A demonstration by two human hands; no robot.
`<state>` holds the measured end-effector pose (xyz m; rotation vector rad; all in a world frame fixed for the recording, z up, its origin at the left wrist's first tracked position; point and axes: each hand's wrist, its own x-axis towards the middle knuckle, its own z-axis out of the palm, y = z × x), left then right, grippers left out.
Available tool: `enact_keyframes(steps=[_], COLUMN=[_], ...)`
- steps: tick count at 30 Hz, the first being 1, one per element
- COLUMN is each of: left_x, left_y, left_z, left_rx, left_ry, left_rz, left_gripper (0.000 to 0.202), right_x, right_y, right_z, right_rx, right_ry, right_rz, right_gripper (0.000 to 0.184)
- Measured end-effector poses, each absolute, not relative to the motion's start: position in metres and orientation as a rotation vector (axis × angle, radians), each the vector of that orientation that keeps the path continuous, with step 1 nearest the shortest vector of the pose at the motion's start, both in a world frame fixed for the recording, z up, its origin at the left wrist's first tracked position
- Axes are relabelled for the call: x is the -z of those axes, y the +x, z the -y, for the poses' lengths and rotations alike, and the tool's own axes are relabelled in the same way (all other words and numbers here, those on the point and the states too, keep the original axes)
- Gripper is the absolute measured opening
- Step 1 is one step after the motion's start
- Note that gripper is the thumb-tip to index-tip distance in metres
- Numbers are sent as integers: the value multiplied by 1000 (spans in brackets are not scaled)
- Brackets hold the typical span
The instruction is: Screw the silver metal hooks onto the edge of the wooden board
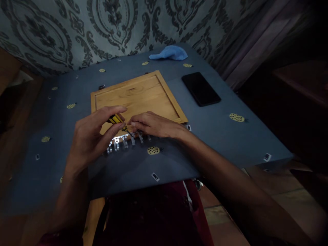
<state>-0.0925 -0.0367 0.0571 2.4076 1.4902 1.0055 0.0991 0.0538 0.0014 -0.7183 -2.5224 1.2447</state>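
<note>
My left hand [93,131] grips a small screwdriver [116,119] by its yellow and black handle. The shaft slants down toward the near edge of a framed wooden board [133,95]. Along that edge runs a shiny metal strip with several hooks [117,144] that jut toward me over the tabletop. My right hand [156,124] rests on the board's near side, its fingers drawn together beside the screwdriver's tip. What those fingers pinch, if anything, is hidden.
The board lies on a table with a blue cloth [217,143] printed with pineapples. A black phone [201,89] lies right of the board, and a crumpled light-blue cloth [170,53] sits at the back edge. Behind the table hangs a patterned curtain [112,24].
</note>
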Motion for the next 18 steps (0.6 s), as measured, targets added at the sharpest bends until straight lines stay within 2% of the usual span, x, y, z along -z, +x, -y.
enact_keyframes(steps=[12,18], left_x=[-55,-57], left_y=[-95,-99], left_z=[36,40], left_rx=[-975,-1198], left_ry=[2396,2294], left_rz=[-1449,-1505], left_gripper=[30,31], right_x=[-2,-2], right_y=[100,101], right_z=[-53,-53], right_rx=[-1296,-1275], right_ry=[-712,-687], right_rz=[2489,2504], right_gripper=[29,28])
